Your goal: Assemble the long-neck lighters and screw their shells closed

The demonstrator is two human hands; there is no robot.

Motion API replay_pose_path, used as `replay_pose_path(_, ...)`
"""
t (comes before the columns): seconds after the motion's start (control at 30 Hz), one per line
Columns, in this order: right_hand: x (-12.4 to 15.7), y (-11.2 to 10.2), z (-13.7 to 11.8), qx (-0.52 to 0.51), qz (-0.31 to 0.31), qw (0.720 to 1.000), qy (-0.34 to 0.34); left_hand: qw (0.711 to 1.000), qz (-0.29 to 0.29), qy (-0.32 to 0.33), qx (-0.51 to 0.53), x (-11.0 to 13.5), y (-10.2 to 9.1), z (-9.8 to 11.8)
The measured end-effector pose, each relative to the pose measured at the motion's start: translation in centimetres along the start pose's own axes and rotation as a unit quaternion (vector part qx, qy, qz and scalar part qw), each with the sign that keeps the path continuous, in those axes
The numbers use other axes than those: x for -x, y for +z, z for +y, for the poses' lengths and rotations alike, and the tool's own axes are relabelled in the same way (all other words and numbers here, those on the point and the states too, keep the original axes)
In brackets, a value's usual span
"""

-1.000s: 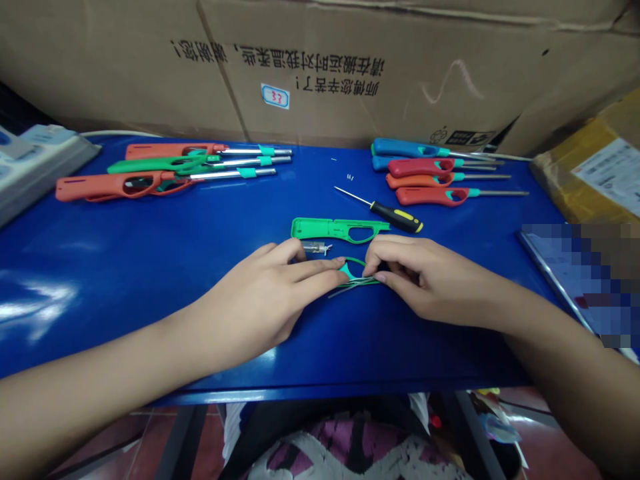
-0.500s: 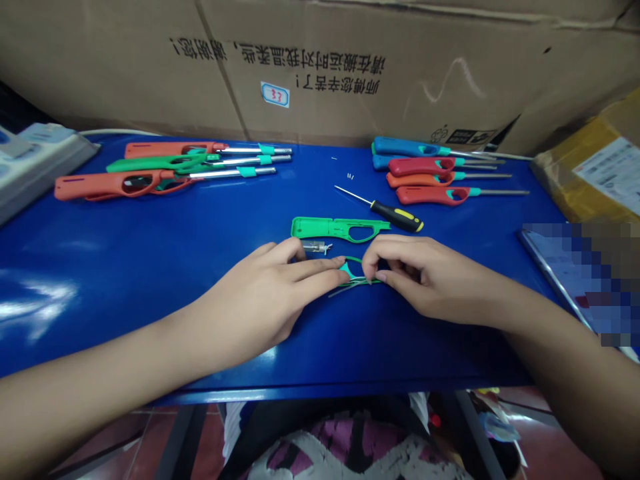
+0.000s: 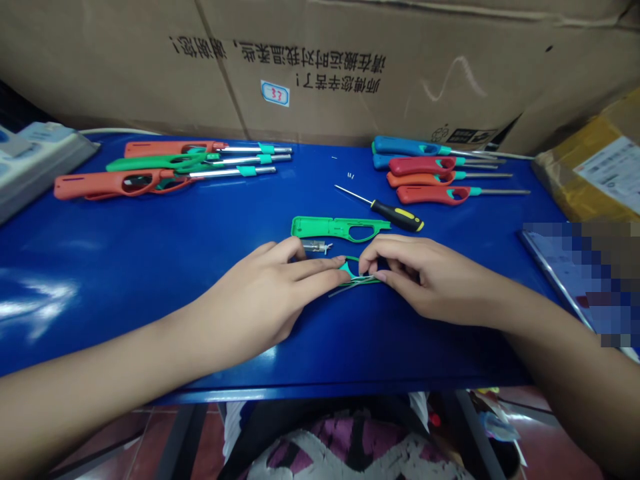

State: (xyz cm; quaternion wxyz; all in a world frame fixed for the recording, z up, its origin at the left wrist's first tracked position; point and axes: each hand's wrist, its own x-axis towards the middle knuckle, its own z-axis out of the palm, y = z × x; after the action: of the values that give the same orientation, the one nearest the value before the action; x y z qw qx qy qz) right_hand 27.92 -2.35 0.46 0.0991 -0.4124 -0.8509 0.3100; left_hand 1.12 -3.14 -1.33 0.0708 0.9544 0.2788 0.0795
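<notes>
My left hand (image 3: 280, 287) lies over a green lighter casing half (image 3: 367, 282), its extended fingers holding it against the table near the teal trigger (image 3: 347, 269). Most of that half is hidden under the hand. My right hand (image 3: 415, 277) is closed in a pinch at the casing's right end, on what looks like a thin wire (image 3: 364, 277). A thin pale strip (image 3: 340, 291) sticks out below the casing. Beyond the left fingers lies a clear lighter fuel tank (image 3: 315, 247), partly covered. The other green casing half (image 3: 320, 227) rests behind it, hollow side up.
A screwdriver (image 3: 400, 217) and small springs or screws (image 3: 351, 175) lie farther back. Several lighters with exposed metal tubes, one an orange lighter (image 3: 100, 185), are at left; several more, one a red lighter (image 3: 425, 195), at right. A large cardboard box (image 3: 320, 113) borders the back.
My right fingertips have shifted slightly left along the casing, still pinched. My left hand and the other parts have stayed in place.
</notes>
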Motion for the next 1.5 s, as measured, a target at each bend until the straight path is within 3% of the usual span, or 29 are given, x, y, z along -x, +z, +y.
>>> replay_pose_path(0.4, 0.0, 0.1, 0.2, -0.001, -0.016, 0.999, -0.034, 1.000, 0.015, 0.010, -0.017, 0.2, 0.0, 0.0)
replay_pose_path(0.87, -0.2, 0.6, 0.0, 0.013, 0.049, 0.999, 0.017, 1.000, 0.007, 0.001, -0.009, 0.3, 0.2, 0.0)
replay_pose_path(1.5, -0.5, 1.0, -0.2, 0.055, 0.063, 0.996, -0.020, 1.000, 0.016, 0.015, -0.019, 0.3, 0.1, -0.1)
